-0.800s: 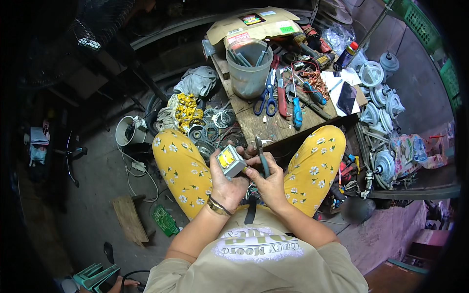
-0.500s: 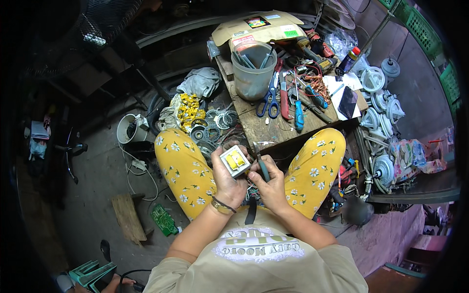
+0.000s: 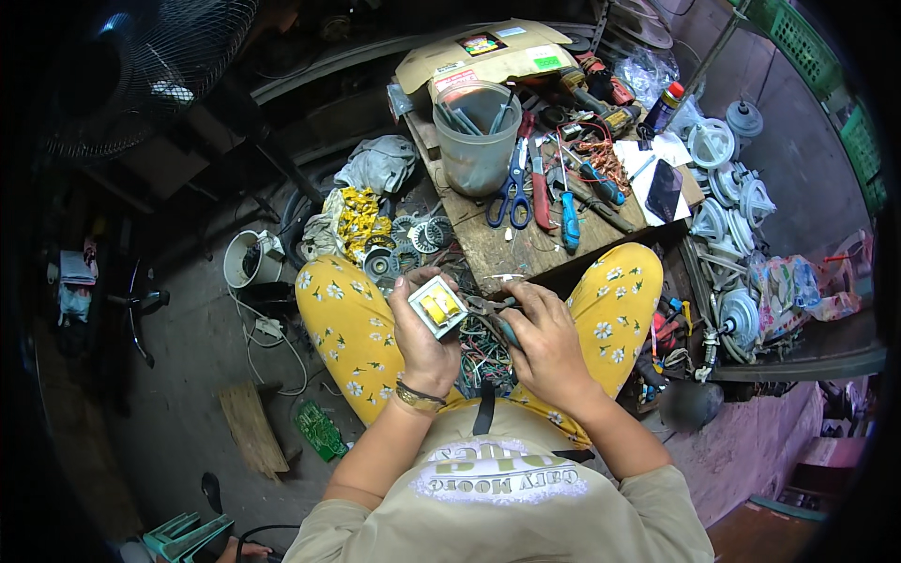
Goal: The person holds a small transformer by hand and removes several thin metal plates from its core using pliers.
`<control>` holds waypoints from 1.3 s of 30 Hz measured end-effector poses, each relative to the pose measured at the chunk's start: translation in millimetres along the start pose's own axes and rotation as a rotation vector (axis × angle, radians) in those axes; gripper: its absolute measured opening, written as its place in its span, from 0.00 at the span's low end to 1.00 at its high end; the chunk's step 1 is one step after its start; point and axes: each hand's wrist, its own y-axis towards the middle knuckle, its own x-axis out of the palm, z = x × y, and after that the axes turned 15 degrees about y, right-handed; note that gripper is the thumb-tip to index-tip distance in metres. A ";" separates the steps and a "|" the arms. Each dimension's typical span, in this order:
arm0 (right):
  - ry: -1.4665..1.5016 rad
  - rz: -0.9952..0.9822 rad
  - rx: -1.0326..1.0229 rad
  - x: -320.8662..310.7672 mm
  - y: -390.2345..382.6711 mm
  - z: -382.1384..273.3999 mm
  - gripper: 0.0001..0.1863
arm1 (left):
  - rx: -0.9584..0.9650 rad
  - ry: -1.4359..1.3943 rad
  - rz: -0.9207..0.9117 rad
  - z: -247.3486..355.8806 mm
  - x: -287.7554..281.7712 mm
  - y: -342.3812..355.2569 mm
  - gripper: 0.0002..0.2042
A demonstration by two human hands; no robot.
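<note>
My left hand [image 3: 424,352] is closed round a small square block [image 3: 438,305], white at the rim with a yellow-wrapped middle that looks like a transformer winding. Its yellow face is turned up. In my right hand [image 3: 549,342] is a pair of pliers [image 3: 481,307] with dark, blue-grey handles. The metal jaws point left toward the block's right edge; whether they touch it I cannot tell. Below the pliers, between my knees, lies a heap of coloured wire scraps [image 3: 485,357].
Ahead stands a low wooden table [image 3: 488,253] bearing a plastic bucket [image 3: 474,159], scissors [image 3: 511,197], a red-handled knife [image 3: 540,192], a blue screwdriver [image 3: 570,220] and a phone [image 3: 664,190]. On the left floor are a white pail [image 3: 249,263], a wooden piece [image 3: 251,430] and a green circuit board [image 3: 320,430].
My right hand has swung the pliers from upright to pointing left, jaws nearer the block. The block has shifted slightly left and tilted in my left hand.
</note>
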 end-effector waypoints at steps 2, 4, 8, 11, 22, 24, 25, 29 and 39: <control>-0.043 -0.030 0.094 3.8 2.8 17.0 0.18 | -0.181 -0.099 -0.030 5.0 -2.0 1.1 0.16; -0.144 -0.045 0.151 11.3 7.4 48.1 0.17 | -0.311 -0.187 -0.016 7.5 -3.3 -0.2 0.16; -0.290 -0.092 0.298 35.7 15.0 114.5 0.13 | -0.509 -0.325 -0.089 2.7 -5.6 1.1 0.16; -0.329 -0.055 0.274 51.2 19.7 139.4 0.14 | -0.541 -0.290 -0.050 0.4 -3.9 0.3 0.18; -0.134 0.387 0.233 20.8 79.4 178.4 0.07 | -0.318 -0.143 -0.192 -1.5 -13.2 12.0 0.21; -0.214 0.419 0.225 19.7 93.8 184.8 0.08 | -0.304 -0.112 -0.204 0.1 -14.6 11.8 0.21; -0.230 0.437 0.225 18.5 102.5 184.0 0.08 | -0.297 -0.118 -0.226 -0.2 -15.9 13.8 0.22; -0.370 0.343 0.268 24.5 122.7 196.3 0.12 | -0.343 -0.108 -0.209 -10.4 -18.6 21.5 0.27; -0.330 0.139 0.579 31.5 143.8 215.5 0.24 | -0.206 0.150 -0.199 5.1 -6.9 9.4 0.30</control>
